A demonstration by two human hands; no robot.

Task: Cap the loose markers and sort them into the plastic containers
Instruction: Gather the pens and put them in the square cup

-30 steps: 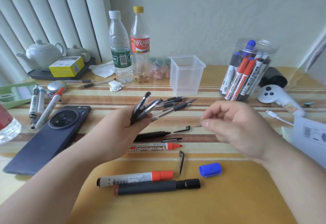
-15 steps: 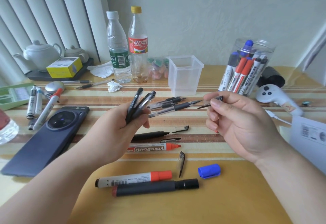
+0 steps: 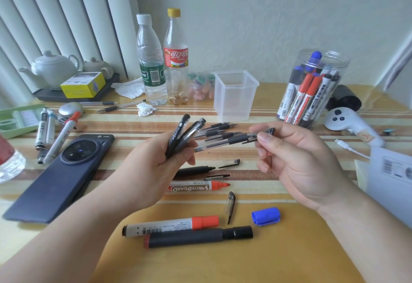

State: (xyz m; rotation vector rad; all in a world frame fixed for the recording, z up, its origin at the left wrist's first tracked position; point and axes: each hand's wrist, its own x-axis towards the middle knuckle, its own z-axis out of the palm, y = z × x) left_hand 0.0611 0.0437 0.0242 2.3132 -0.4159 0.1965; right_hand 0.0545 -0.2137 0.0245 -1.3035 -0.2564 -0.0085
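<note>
My left hand (image 3: 153,169) grips a bundle of black gel pens (image 3: 214,136), tips pointing right. My right hand (image 3: 296,160) pinches a clear pen cap (image 3: 268,131) at the tip of the lowest pen. On the table below lie an uncapped red whiteboard marker (image 3: 198,187), an uncapped black pen (image 3: 194,169), a capped red marker (image 3: 169,227), a black marker (image 3: 200,237), a blue cap (image 3: 266,215) and three loose clear caps (image 3: 230,207). An empty square plastic container (image 3: 234,102) stands behind. A round jar (image 3: 312,95) holds several markers.
A dark phone (image 3: 58,178) lies at the left beside several markers (image 3: 60,135). Two bottles (image 3: 153,64) and a teapot (image 3: 53,68) stand at the back. A white controller (image 3: 347,124), a cable (image 3: 350,148) and a white box (image 3: 392,175) are on the right.
My right hand rose from the table with a clear cap and brought it to the tip of a pen in the left hand's bundle. The left hand lifted slightly.
</note>
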